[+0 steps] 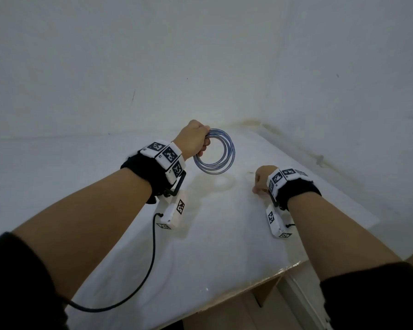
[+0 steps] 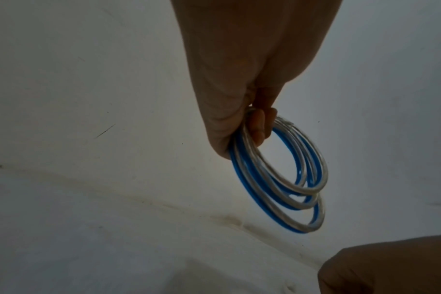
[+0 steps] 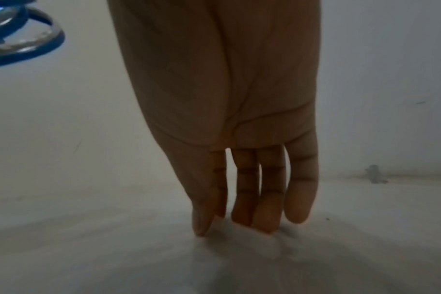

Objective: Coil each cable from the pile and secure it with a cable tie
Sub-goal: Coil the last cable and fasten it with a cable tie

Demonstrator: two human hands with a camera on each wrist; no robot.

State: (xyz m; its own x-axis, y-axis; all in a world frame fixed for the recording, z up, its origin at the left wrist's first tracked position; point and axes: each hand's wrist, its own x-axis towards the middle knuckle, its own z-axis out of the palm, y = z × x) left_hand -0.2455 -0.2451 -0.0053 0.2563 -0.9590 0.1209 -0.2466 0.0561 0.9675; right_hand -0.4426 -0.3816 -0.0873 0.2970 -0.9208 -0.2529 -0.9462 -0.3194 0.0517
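Observation:
My left hand (image 1: 202, 141) (image 2: 252, 127) grips a coil of blue and clear cable (image 1: 231, 153) (image 2: 307, 229) by its top and holds it in the air above the back of the white table (image 1: 212, 246). The coil hangs in about three loops, and its edge shows at the top left of the right wrist view (image 3: 58, 37). My right hand (image 1: 258, 189) (image 3: 239, 224) points down to the right of the coil. Its straight fingers (image 3: 269, 208) touch the table surface. I cannot tell whether anything lies under the fingertips.
White walls close the table at the back and right, meeting in a corner behind the coil. The table's front edge (image 1: 224, 301) runs close to my body. A black cord (image 1: 150, 258) trails from my left wrist camera over the table.

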